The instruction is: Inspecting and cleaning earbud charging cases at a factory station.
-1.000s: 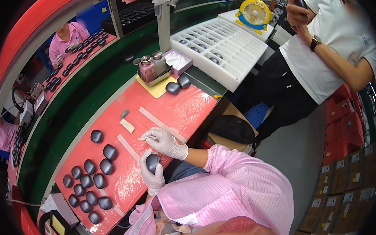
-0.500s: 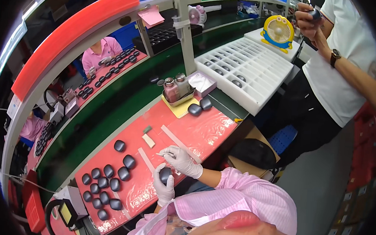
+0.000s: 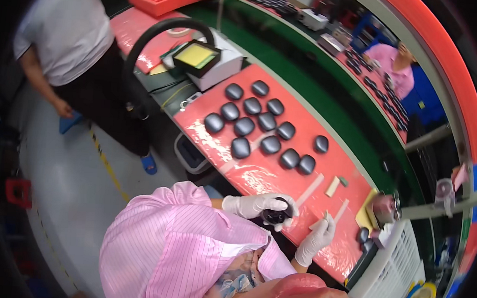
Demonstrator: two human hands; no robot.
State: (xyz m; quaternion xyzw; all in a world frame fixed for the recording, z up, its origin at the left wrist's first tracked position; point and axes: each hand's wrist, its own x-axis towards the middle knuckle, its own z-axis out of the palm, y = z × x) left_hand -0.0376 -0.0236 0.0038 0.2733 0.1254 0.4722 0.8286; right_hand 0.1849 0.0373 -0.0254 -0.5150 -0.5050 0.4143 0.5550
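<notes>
My left hand, in a white glove, grips a dark rounded case; its glossy black side faces up. Farther right, my gloved right hand is raised at the red mat's front part, fingers pinched together. Whatever sits in that pinch is too small to make out. Several dark grey-blue rounded cases lie grouped on the mat beyond my left hand. A cream block with a small green piece beside it lies beyond my right hand.
A lamp-like device with a black curved arm stands at the mat's far left end. Bottles and a white divided tray are at the right. A green conveyor runs behind. Another person stands at left.
My view has swung left, bringing the standing person and floor into sight. The case in my left hand now shows its glossy black side. The right hand has moved away from the case.
</notes>
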